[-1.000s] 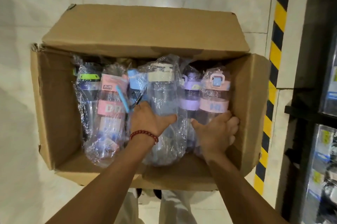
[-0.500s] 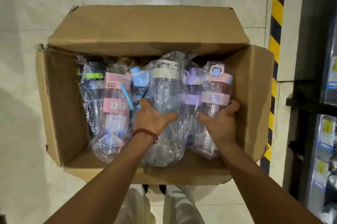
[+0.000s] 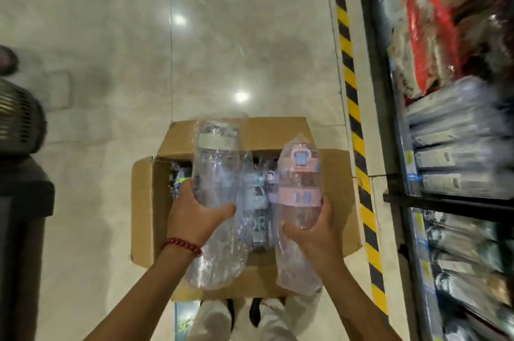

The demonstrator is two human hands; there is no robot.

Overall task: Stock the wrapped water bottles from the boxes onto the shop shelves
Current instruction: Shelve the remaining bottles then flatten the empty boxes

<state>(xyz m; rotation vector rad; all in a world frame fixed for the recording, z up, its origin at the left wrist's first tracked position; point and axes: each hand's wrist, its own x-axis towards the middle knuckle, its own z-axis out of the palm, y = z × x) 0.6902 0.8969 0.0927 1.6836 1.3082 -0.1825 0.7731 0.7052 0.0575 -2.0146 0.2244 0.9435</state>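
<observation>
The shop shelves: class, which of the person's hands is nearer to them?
Right. The right hand grips the pink-lidded bottle on the side toward the shelves; the left hand holds the cream-lidded bottle farther away.

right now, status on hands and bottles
Left hand grips cream-lid bottle. Right hand grips pink bottle. Both above box, more bottles inside. Shelves on right, nothing in the way.

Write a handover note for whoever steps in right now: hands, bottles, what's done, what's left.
Left hand grips the wrapped cream-lid bottle; right hand grips the wrapped pink-band bottle. Both are held above the open cardboard box on the floor, where more wrapped bottles remain. The shelves stand to the right.
Done: two bottles picked out.
Left: shelve these two, then the rest.
</observation>
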